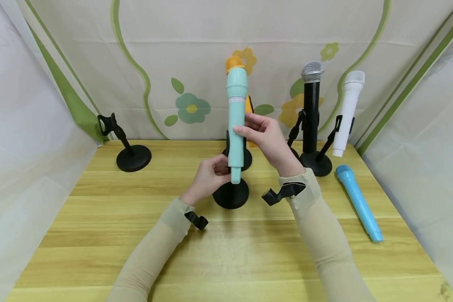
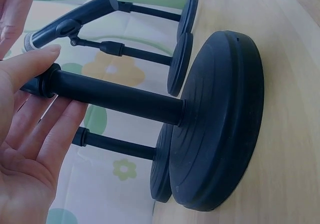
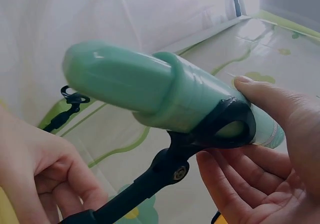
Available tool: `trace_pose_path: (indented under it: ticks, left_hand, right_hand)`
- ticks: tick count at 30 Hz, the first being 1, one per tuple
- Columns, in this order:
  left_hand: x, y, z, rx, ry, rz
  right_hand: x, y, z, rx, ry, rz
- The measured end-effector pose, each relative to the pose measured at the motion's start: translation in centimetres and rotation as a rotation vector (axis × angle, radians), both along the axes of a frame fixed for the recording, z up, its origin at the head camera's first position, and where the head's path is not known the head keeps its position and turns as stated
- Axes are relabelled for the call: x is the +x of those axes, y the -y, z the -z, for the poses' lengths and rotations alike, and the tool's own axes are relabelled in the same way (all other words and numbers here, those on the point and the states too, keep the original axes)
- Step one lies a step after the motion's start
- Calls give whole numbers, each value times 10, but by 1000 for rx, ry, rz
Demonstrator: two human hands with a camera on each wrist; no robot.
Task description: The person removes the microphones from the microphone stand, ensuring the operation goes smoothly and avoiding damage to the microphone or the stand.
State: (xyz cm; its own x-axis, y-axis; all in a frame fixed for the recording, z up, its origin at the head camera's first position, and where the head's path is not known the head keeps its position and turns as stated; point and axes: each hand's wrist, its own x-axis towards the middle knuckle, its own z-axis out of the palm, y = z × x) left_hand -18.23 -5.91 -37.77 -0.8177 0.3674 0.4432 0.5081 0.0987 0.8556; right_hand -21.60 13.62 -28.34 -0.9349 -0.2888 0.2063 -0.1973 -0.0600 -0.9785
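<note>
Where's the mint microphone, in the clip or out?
In; the right wrist view shows the black clip curving around the mint microphone.

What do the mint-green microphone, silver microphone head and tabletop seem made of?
Mint-green microphone: probably plastic, glossy, with bright highlights. Silver microphone head: likely metal mesh, dull sheen, finely textured. Tabletop: wood or wood-look laminate, satin, visible grain.

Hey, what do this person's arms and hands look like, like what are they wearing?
Both arms wear long, plain beige sleeves: left sleeve, right sleeve. A small black device is strapped at each cuff, left device and right device. The left hand and right hand are bare, with no gloves or rings visible.
</note>
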Motion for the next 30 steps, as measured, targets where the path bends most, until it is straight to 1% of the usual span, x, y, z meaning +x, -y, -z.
trace_pose_path:
  ticks: [5, 10, 16, 23, 30]
  left_hand:
    - [-2, 0, 2, -9, 14, -6]
    - [-2, -1, 3, -14, 14, -14]
    - [-2, 0, 3, -11, 1, -14]
    - [-2, 0, 3, -11, 0, -16]
    - [-2, -1, 2, -11, -13, -14]
  right_hand:
    - [8, -3, 6, 34, -7, -15]
    - [13, -6, 12, 19, -7, -30]
    - [19, -5, 12, 10, -12, -25]
    - [19, -4, 11, -17, -19, -25]
    - [19, -3, 11, -34, -58, -36]
